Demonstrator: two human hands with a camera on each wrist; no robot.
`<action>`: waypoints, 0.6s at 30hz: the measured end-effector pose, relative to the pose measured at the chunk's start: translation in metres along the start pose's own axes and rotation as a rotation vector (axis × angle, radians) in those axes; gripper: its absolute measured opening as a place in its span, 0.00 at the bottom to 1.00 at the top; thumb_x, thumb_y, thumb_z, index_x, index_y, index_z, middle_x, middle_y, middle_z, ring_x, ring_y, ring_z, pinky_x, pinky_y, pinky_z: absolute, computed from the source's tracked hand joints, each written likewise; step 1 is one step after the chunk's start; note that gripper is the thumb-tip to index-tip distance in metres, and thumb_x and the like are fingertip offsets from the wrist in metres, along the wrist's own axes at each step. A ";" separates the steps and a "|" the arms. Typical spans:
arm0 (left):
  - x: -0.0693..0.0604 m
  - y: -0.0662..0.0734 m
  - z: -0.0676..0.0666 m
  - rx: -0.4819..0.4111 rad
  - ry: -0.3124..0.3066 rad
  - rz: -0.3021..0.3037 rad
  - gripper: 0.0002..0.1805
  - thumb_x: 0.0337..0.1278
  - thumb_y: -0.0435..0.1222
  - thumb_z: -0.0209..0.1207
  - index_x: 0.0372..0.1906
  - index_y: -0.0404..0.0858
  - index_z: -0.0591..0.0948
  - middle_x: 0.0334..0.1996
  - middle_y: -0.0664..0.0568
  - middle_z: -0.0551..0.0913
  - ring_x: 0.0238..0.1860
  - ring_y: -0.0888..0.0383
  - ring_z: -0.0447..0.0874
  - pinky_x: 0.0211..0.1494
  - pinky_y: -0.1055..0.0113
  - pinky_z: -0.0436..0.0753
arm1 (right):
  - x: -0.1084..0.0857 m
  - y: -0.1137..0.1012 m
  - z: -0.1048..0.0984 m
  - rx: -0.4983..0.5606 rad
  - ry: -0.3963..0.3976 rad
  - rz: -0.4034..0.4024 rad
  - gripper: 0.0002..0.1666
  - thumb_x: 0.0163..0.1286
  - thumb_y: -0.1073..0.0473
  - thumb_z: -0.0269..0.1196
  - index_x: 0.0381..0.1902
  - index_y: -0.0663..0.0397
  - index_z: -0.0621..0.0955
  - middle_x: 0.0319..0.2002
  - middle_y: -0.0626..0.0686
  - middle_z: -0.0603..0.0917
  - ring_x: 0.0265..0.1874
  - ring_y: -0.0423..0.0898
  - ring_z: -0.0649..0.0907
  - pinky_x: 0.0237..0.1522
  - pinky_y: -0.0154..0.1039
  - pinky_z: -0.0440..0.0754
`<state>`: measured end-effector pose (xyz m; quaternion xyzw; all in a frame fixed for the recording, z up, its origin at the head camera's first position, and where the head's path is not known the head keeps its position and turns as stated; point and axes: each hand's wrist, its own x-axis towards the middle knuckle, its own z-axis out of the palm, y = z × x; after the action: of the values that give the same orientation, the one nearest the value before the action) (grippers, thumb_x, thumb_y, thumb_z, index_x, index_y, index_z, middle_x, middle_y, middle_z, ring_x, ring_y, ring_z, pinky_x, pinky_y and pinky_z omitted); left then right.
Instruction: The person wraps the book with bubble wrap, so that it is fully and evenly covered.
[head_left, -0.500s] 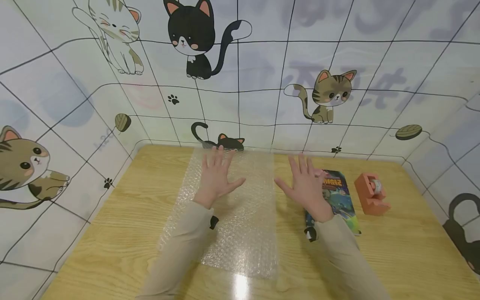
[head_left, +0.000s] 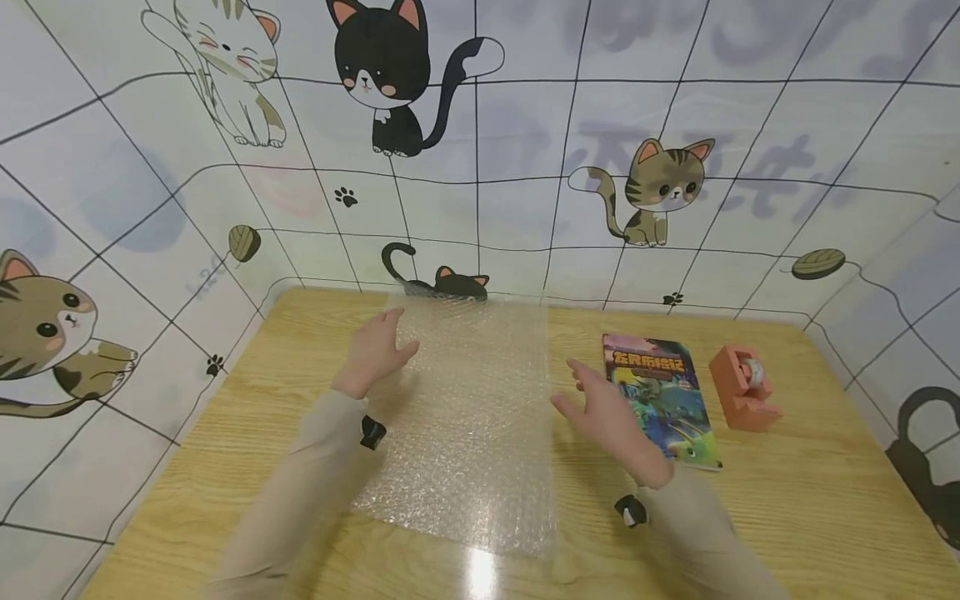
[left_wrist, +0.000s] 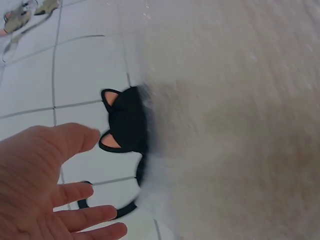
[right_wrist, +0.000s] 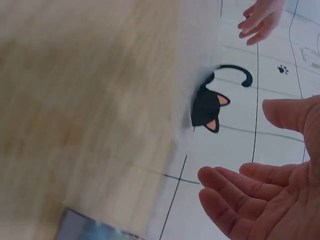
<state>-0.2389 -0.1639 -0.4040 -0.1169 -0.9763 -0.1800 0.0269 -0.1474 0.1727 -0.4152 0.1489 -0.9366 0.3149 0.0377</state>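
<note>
A clear sheet of bubble wrap point(head_left: 480, 433) lies flat on the wooden table, its far edge near the wall. My left hand point(head_left: 372, 354) hovers over the sheet's left edge, thumb apart from relaxed fingers, holding nothing. On the other side, my right hand point(head_left: 611, 417) is held above the table between the sheet and a colourful book point(head_left: 667, 400), its palm turned inward and fingers loosely extended. The right wrist view shows that hand's palm point(right_wrist: 280, 200) with nothing in it. In the left wrist view the left hand point(left_wrist: 55, 185) has its fingers spread beside the bubble wrap point(left_wrist: 225, 125).
To the right of the book stands an orange tape dispenser point(head_left: 744, 390) with a roll of tape in it. A wall covering point(head_left: 517, 208) printed with cats and grid lines rises behind and beside the wooden table point(head_left: 240, 433).
Both hands turned from palm-down to palms inward. The left hand moved left and nearer the body, off the middle of the sheet; the right drew back slightly, uncovering more of the book.
</note>
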 end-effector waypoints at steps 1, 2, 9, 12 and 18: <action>0.000 -0.006 0.000 -0.022 -0.002 -0.018 0.36 0.59 0.43 0.56 0.65 0.25 0.61 0.60 0.28 0.68 0.58 0.34 0.68 0.57 0.43 0.70 | -0.003 0.000 0.002 0.019 -0.001 0.003 0.36 0.65 0.55 0.62 0.64 0.70 0.65 0.49 0.69 0.79 0.41 0.61 0.82 0.38 0.52 0.81; 0.001 -0.012 0.000 -0.047 -0.007 -0.037 0.36 0.59 0.43 0.56 0.65 0.24 0.61 0.59 0.28 0.68 0.58 0.34 0.68 0.57 0.43 0.71 | -0.005 -0.001 0.003 0.033 -0.003 0.006 0.34 0.65 0.56 0.62 0.63 0.70 0.66 0.49 0.69 0.78 0.44 0.61 0.81 0.40 0.52 0.81; 0.005 -0.049 0.005 -0.148 -0.035 -0.082 0.36 0.57 0.38 0.56 0.64 0.18 0.59 0.59 0.24 0.66 0.58 0.31 0.66 0.59 0.43 0.68 | -0.021 -0.006 0.009 0.139 -0.018 0.066 0.27 0.62 0.59 0.65 0.55 0.71 0.73 0.32 0.56 0.82 0.30 0.48 0.83 0.30 0.39 0.81; 0.007 -0.059 0.007 -0.220 -0.046 -0.103 0.36 0.58 0.37 0.57 0.63 0.18 0.59 0.58 0.23 0.67 0.56 0.31 0.68 0.58 0.43 0.70 | -0.028 -0.006 0.012 0.182 -0.038 0.087 0.23 0.62 0.59 0.65 0.50 0.71 0.76 0.26 0.51 0.82 0.24 0.42 0.80 0.25 0.33 0.78; 0.009 -0.078 0.017 -0.407 -0.106 -0.141 0.31 0.59 0.35 0.58 0.61 0.20 0.63 0.53 0.26 0.71 0.53 0.35 0.72 0.53 0.48 0.76 | -0.043 -0.009 0.020 0.258 -0.099 0.141 0.17 0.63 0.57 0.64 0.41 0.69 0.78 0.21 0.47 0.79 0.17 0.38 0.74 0.19 0.31 0.75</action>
<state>-0.2665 -0.2266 -0.4463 -0.0608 -0.9257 -0.3684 -0.0610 -0.1033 0.1650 -0.4333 0.1019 -0.8972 0.4267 -0.0503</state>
